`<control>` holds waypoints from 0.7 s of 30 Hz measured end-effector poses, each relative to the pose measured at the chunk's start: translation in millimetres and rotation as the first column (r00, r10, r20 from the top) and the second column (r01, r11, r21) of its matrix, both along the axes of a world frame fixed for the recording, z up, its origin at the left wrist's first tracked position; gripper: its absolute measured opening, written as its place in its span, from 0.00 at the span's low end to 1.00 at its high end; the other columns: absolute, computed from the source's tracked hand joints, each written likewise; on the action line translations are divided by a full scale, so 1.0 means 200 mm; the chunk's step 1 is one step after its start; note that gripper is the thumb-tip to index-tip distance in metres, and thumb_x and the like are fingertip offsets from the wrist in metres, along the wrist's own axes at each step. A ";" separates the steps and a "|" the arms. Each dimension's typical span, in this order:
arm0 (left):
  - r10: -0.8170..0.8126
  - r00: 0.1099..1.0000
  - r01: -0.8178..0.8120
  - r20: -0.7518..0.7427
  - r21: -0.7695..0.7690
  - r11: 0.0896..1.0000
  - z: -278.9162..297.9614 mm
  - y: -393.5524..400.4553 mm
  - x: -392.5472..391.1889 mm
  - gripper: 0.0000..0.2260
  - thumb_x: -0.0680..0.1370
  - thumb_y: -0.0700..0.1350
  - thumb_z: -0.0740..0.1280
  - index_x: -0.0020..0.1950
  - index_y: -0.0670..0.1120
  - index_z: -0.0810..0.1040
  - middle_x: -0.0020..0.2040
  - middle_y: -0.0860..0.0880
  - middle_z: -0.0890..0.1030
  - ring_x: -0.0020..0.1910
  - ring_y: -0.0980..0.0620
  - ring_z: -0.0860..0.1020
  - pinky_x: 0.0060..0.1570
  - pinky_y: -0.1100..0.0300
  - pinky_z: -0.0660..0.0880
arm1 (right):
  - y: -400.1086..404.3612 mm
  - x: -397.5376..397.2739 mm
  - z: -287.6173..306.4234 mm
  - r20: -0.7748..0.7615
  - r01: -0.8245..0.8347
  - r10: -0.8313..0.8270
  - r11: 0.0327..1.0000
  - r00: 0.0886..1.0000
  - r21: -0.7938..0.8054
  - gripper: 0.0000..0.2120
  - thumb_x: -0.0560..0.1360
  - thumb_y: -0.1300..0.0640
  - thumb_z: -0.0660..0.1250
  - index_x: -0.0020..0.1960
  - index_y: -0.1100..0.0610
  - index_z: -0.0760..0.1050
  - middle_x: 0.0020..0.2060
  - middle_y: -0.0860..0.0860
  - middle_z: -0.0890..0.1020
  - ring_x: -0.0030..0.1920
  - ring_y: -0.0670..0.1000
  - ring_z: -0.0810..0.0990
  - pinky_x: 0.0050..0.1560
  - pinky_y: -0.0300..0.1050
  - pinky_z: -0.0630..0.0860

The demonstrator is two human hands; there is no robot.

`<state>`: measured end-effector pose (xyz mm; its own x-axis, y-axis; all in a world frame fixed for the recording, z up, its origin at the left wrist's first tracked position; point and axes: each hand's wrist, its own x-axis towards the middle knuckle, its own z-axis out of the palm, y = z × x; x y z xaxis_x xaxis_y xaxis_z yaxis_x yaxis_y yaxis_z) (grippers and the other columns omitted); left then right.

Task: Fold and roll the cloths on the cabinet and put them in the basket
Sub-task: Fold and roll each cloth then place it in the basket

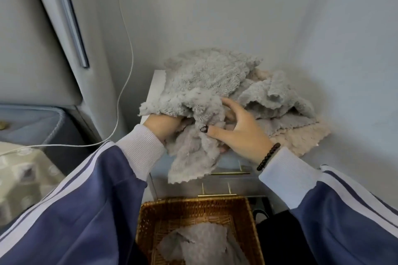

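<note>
A heap of fluffy grey cloths [215, 75] lies on the white cabinet [156, 85] in the corner, with a beige cloth [301, 137] spread underneath at the right. One grey cloth [193, 153] hangs crumpled over the cabinet's front edge. My left hand [163, 125] grips it from below, fingers buried in the fabric. My right hand [239, 129] presses on the same cloth from the right, thumb and fingers closed on a fold. Below, a brown wicker basket [148, 217] holds a grey cloth [200, 243].
Grey walls close in behind and to the right of the cabinet. A white cable [127, 71] hangs from a wall socket at the left. A bed with a patterned cover [21, 178] lies to the left. Gold drawer handles [217, 194] show on the cabinet front.
</note>
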<state>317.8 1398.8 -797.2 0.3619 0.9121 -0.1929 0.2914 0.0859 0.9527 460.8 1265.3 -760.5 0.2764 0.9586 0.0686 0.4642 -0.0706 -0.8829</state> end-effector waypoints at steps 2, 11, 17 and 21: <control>-0.012 0.984 0.012 0.176 0.004 1.000 0.11 -0.05 0.00 0.20 0.71 0.49 0.72 0.58 0.40 0.77 0.50 0.43 0.79 0.45 0.47 0.74 0.43 0.55 0.74 | 0.05 0.03 0.11 0.133 0.042 -0.049 0.997 0.990 0.059 0.28 0.68 0.52 0.75 0.66 0.51 0.73 0.59 0.44 0.79 0.59 0.44 0.77 0.61 0.48 0.75; -0.081 0.956 0.121 0.281 -0.127 0.984 0.09 -0.08 -0.14 0.05 0.79 0.36 0.63 0.51 0.42 0.77 0.43 0.45 0.84 0.37 0.49 0.82 0.35 0.59 0.78 | 0.34 0.30 0.69 0.490 0.237 -0.579 0.769 0.651 0.594 0.22 0.72 0.55 0.67 0.66 0.51 0.72 0.57 0.50 0.76 0.51 0.49 0.76 0.52 0.41 0.72; -0.045 0.944 0.101 0.325 -0.156 0.983 0.11 -0.08 -0.18 0.07 0.79 0.36 0.62 0.52 0.42 0.78 0.43 0.45 0.84 0.37 0.50 0.82 0.35 0.59 0.78 | 0.57 0.35 0.33 0.836 0.208 0.140 0.934 0.531 -0.289 0.38 0.77 0.60 0.59 0.78 0.49 0.39 0.74 0.57 0.58 0.66 0.61 0.70 0.62 0.53 0.72; -0.062 0.953 0.110 0.296 -0.148 0.983 0.08 -0.12 -0.23 0.06 0.79 0.37 0.63 0.51 0.43 0.78 0.43 0.45 0.84 0.38 0.50 0.82 0.34 0.60 0.79 | 0.43 0.22 0.30 0.830 0.227 -0.276 0.956 0.485 0.185 0.36 0.75 0.61 0.62 0.78 0.51 0.49 0.75 0.60 0.56 0.73 0.62 0.58 0.70 0.57 0.62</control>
